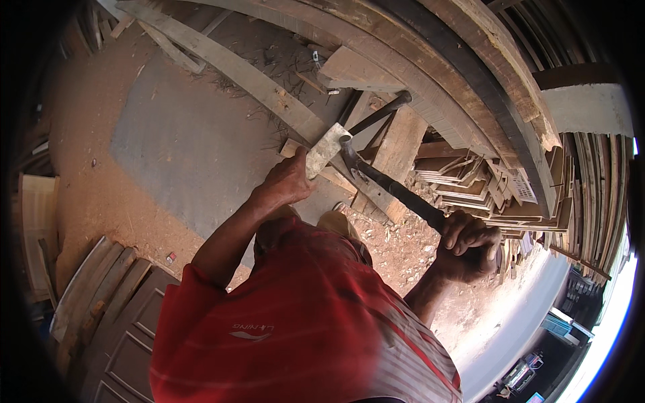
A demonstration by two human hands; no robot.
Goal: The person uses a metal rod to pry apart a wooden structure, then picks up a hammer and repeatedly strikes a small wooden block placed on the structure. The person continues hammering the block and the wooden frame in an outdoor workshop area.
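My right hand [470, 245] is wrapped round the dark handle of a hammer [396, 191], held out to the right. The hammer's head end touches or lies just over the right edge of a pale, weathered wooden block [326, 151]. My left hand [289, 180] is closed on the block's left side, with the fingertips partly hidden. Just beyond the block, a dark rod with a knobbed end [379, 113] slants up to the right; I cannot make out what it belongs to. A long wooden beam [248, 84] runs from the far left to the block.
Thick planks [430, 74] are stacked across the far right. Short boards [470, 185] are piled beneath them, and upright timbers [591, 195] stand at the right. A brown panelled door [131, 342] and curved planks [94, 289] lie at the near left. A grey patch [181, 141] covers part of the dirt floor.
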